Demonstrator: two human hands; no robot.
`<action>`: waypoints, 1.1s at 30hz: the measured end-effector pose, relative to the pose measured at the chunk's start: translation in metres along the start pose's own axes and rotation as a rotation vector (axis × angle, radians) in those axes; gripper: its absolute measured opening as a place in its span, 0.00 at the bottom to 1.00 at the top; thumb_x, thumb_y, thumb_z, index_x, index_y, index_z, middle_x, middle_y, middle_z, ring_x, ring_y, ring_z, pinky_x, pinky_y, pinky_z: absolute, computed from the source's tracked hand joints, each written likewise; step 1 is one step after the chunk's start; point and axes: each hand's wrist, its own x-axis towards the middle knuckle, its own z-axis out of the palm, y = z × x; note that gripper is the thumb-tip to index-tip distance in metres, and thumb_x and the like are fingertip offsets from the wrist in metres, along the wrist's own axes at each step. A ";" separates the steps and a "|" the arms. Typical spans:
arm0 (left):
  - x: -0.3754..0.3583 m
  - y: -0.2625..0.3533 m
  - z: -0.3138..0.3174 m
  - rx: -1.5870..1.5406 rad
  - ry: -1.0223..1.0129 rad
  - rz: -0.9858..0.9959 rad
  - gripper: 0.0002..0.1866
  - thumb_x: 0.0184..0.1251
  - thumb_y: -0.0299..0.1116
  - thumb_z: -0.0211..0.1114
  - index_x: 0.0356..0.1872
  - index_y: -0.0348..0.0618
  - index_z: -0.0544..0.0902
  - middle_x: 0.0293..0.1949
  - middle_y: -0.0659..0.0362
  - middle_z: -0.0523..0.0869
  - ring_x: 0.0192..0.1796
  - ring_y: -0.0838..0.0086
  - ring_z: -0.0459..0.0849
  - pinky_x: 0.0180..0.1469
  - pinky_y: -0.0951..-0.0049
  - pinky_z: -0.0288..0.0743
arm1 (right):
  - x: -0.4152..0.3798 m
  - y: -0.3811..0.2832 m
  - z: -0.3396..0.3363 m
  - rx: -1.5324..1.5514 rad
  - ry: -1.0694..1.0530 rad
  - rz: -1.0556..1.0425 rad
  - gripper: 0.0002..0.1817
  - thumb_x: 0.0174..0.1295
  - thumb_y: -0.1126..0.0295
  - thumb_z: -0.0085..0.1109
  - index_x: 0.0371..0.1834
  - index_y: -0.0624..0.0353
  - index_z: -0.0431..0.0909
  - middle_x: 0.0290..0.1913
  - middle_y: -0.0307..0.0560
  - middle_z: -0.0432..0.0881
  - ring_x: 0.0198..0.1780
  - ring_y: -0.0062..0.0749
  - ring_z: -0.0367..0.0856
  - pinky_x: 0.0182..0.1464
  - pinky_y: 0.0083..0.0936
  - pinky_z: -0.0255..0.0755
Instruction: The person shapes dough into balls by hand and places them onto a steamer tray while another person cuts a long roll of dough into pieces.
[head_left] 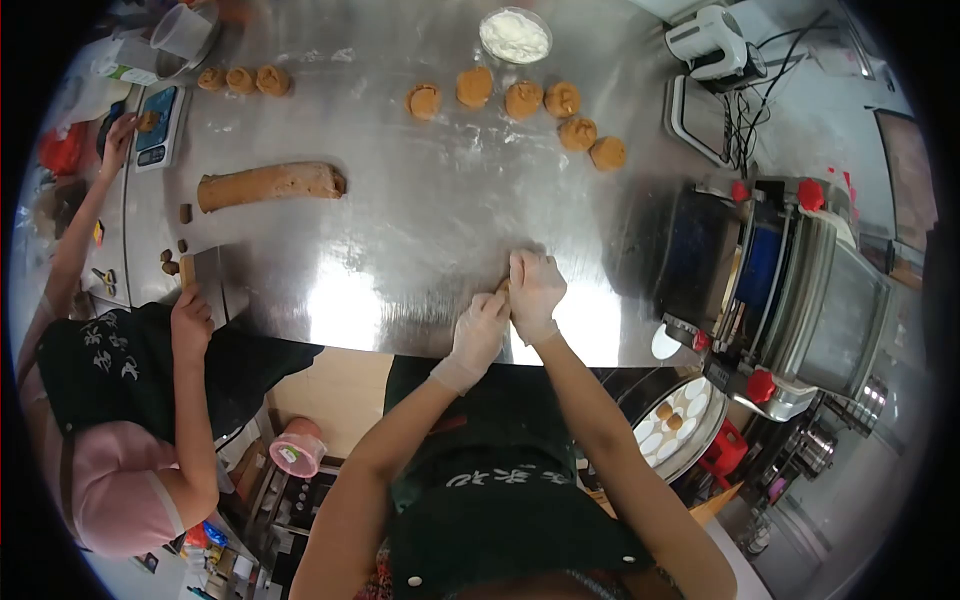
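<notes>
Both my hands wear thin clear gloves and meet over the steel table (420, 240) near its front edge. My left hand (478, 332) is closed, its fingertips pinching a small piece of brown dough (503, 287). Pressed against it from the other side is my right hand (537, 292), also closed, with fingers curled. Most of the dough piece is hidden by the fingers. Farther back lie several round brown dough pieces (523, 100) in a curved row. Behind them stands a glass bowl of white flour (515, 36).
At left, a co-worker's hand (192, 322) holds a scraper (205, 270); the other hand is at a scale (160, 128). A thick dough log (270, 187) lies nearby. A roller machine (790, 280) stands at right, below a hand mixer (712, 45). A round tray (690, 425) sits below the table.
</notes>
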 end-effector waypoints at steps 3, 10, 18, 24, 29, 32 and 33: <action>0.013 -0.015 -0.003 -0.216 -0.098 -0.102 0.16 0.59 0.25 0.64 0.49 0.46 0.86 0.50 0.59 0.83 0.56 0.61 0.81 0.49 0.60 0.83 | 0.005 0.002 -0.007 0.095 -0.088 0.108 0.13 0.70 0.57 0.57 0.36 0.54 0.84 0.39 0.47 0.86 0.41 0.46 0.85 0.41 0.40 0.78; 0.067 0.011 -0.024 -0.040 -0.363 -0.151 0.16 0.61 0.29 0.66 0.51 0.45 0.84 0.50 0.56 0.81 0.55 0.57 0.80 0.52 0.61 0.81 | 0.002 0.016 -0.020 0.325 -0.187 0.547 0.15 0.73 0.55 0.54 0.43 0.51 0.86 0.41 0.51 0.87 0.43 0.52 0.84 0.47 0.43 0.78; 0.008 -0.007 -0.012 -0.067 -0.097 0.217 0.09 0.65 0.25 0.57 0.41 0.38 0.84 0.47 0.54 0.80 0.48 0.56 0.81 0.52 0.62 0.80 | -0.010 -0.005 -0.015 -0.039 0.005 0.161 0.06 0.67 0.65 0.60 0.40 0.51 0.84 0.38 0.48 0.85 0.36 0.47 0.82 0.39 0.41 0.78; 0.058 -0.007 -0.041 -0.208 -0.261 -0.014 0.16 0.63 0.27 0.64 0.52 0.52 0.86 0.46 0.56 0.83 0.52 0.58 0.82 0.52 0.58 0.80 | -0.006 -0.014 -0.037 0.714 0.005 1.086 0.12 0.74 0.62 0.54 0.43 0.58 0.84 0.27 0.44 0.83 0.28 0.32 0.81 0.35 0.29 0.77; 0.085 -0.017 -0.038 -0.086 -0.543 0.271 0.17 0.59 0.28 0.66 0.51 0.50 0.86 0.43 0.58 0.82 0.49 0.60 0.82 0.48 0.60 0.82 | -0.025 -0.009 -0.037 0.985 0.029 1.145 0.14 0.75 0.63 0.53 0.42 0.62 0.83 0.23 0.41 0.80 0.27 0.22 0.77 0.32 0.24 0.74; 0.070 -0.021 -0.045 -0.015 -0.615 0.348 0.17 0.60 0.28 0.64 0.52 0.46 0.84 0.48 0.57 0.81 0.52 0.59 0.81 0.52 0.62 0.81 | -0.038 -0.008 -0.013 0.616 0.179 0.804 0.08 0.72 0.65 0.57 0.43 0.56 0.83 0.26 0.44 0.81 0.26 0.32 0.78 0.31 0.29 0.74; 0.064 -0.020 -0.049 0.010 -0.600 0.369 0.17 0.61 0.28 0.63 0.52 0.45 0.84 0.50 0.56 0.80 0.54 0.59 0.80 0.54 0.63 0.81 | -0.040 -0.007 -0.003 0.405 0.254 0.625 0.06 0.71 0.66 0.59 0.43 0.53 0.84 0.27 0.45 0.82 0.26 0.36 0.79 0.31 0.32 0.74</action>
